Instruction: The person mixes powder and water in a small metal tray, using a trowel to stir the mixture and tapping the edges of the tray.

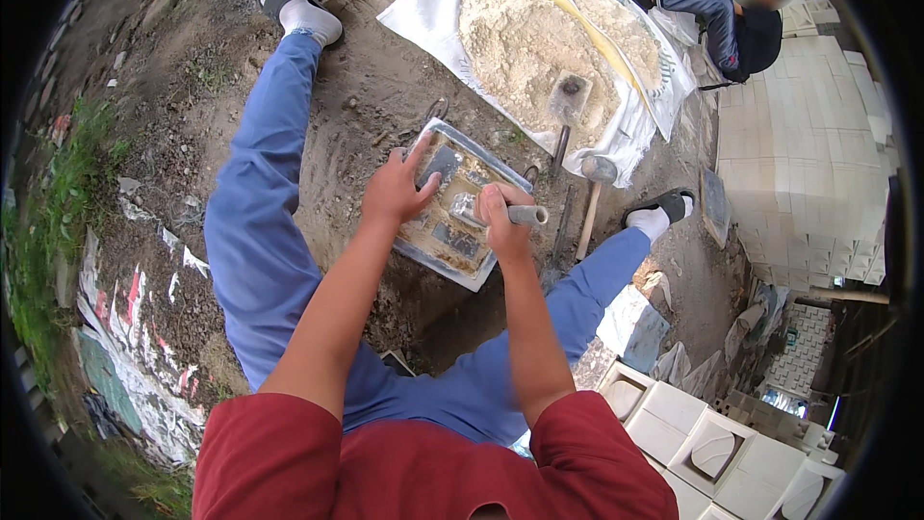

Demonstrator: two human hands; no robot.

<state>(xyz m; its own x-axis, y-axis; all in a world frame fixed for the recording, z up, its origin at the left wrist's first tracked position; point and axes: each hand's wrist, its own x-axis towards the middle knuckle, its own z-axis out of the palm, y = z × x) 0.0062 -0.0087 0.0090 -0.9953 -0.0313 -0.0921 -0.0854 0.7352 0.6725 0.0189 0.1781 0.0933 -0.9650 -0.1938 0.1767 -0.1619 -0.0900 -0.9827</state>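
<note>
A rectangular metal mould (445,268) lies on the ground between my legs, with pale sandy material and dark flat blocks inside. My left hand (397,183) rests at its left side, fingers spread, with the index finger along the rim. In my right hand (503,217) is a hand tool with a grey pipe-like handle (529,216), held over the right part of the mould. Its shiny metal head points left, down by the sandy fill; the exact kind of tool I cannot make out.
Beyond the mould, heaps of pale powder (520,34) lie on white sacks, with a small square shovel (570,101) on them. A mallet (589,217) lies near my right foot. White blocks (664,414) stand at lower right, stacked ones (804,135) farther right. Another person (741,29) sits at upper right.
</note>
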